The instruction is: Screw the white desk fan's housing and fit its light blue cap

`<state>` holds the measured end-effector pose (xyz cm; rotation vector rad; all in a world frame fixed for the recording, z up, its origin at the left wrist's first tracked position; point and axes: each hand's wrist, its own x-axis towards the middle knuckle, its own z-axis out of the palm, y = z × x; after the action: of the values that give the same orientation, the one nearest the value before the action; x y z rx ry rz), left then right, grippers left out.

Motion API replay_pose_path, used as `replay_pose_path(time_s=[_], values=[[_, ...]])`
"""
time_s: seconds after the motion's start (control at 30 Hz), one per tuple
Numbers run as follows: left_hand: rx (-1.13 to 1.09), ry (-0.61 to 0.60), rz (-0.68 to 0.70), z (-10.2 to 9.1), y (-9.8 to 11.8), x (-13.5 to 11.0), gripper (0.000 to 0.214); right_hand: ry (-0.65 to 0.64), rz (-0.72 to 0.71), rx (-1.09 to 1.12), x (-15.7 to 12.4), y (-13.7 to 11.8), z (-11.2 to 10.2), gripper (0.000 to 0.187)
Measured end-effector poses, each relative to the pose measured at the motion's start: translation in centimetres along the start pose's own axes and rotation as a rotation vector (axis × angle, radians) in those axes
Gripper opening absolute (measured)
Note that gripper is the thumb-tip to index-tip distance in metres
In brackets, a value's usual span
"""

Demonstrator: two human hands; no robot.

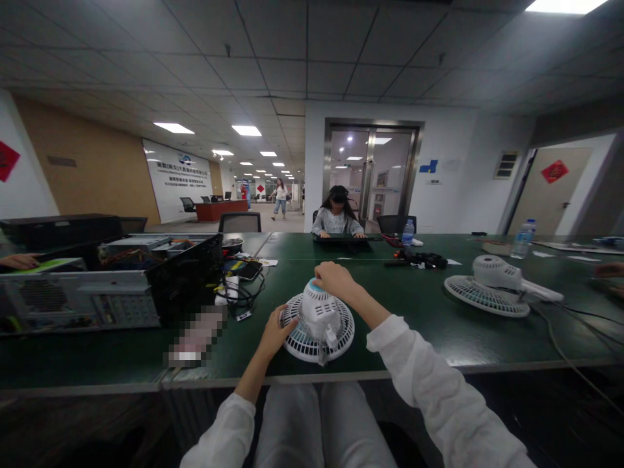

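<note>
A white fan head point(320, 315) lies grille down on the green table in front of me, its vented motor housing pointing up. My left hand point(277, 333) grips the left rim of its round grille, with the thumb resting over the bars. On top of the housing, my right hand point(336, 281) has its fingers curled around the light blue-edged rear cover point(316, 284). Those fingertips are partly hidden behind the hand. A short white neck piece sticks out from the housing on the side toward me.
An opened computer case point(92, 296) stands at left, with cables point(248, 292) and a blurred pinkish object point(199, 335) beside it. Another white fan point(492, 286) lies at right, its cord trailing. Opposite sits a person point(337, 218); water bottles point(524, 239) stand farther back.
</note>
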<state>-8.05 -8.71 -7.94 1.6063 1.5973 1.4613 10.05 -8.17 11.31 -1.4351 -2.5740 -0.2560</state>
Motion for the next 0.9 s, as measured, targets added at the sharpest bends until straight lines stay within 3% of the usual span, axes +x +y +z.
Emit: replay_pose_path(time_s=[0.9], values=[[-0.005, 0.020, 0.014, 0.1, -0.1, 0.0, 0.050, 0.007, 0.094, -0.026, 0.3, -1.3, 0.5, 0.030]])
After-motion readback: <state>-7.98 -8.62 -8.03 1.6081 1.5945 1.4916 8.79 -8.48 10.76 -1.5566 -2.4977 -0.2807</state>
